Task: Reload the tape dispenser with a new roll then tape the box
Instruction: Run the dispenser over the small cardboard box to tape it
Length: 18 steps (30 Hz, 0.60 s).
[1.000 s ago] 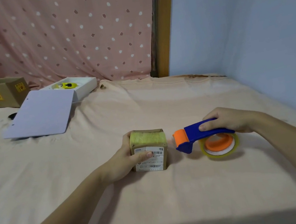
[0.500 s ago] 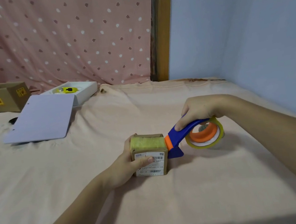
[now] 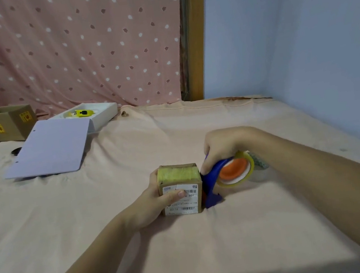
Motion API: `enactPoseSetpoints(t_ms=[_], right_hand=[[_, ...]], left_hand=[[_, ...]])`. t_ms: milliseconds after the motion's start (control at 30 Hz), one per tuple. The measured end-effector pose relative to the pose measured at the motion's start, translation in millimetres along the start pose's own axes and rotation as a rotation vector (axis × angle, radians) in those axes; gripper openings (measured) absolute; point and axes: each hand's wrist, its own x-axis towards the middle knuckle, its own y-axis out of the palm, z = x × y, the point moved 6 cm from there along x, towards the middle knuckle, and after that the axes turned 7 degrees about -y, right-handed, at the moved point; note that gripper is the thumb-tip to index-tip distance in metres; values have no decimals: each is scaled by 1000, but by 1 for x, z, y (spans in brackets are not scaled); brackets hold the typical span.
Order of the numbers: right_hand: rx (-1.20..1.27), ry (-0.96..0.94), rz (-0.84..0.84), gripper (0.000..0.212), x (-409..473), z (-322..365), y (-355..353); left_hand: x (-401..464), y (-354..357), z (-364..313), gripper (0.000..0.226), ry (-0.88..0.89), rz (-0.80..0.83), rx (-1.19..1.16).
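A small cardboard box [image 3: 180, 189] with a white barcode label and yellowish tape on top stands in the middle of the peach cloth. My left hand [image 3: 154, 198] grips its left side, thumb across the label. My right hand [image 3: 223, 147] holds the blue tape dispenser [image 3: 214, 178] by its handle, tilted nose down, its front end pressed against the box's right side near the bottom. The dispenser carries a clear tape roll [image 3: 236, 172] on an orange hub.
A lavender sheet [image 3: 48, 147] lies at the back left, leaning on a white tray [image 3: 102, 114] that holds a yellow object [image 3: 83, 112]. A brown carton [image 3: 7, 122] stands further left. A blue wall [image 3: 299, 34] runs along the right side.
My right hand lifted the dispenser off the cloth, swung it left and tipped it down against the box's right side. My left hand stayed on the box.
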Motion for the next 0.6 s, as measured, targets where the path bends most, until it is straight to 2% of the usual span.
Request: enactPoseSetpoints(t_ms=[167, 300, 433, 500, 600], right_hand=[[237, 140, 31, 50, -9, -44, 9], [758, 243, -86, 68, -33, -95, 28], [1103, 281, -145, 59, -44, -115, 60], [1166, 284, -175, 57, -45, -115, 65], [1097, 286, -273, 57, -52, -107, 62]], left_hand=[[1, -3, 5, 62, -15, 7, -59], [2, -4, 7, 54, 8, -31, -110], [2, -2, 3, 50, 39, -27, -64], [2, -2, 5, 56, 42, -31, -57], [1, -1, 5, 58, 22, -33, -62]])
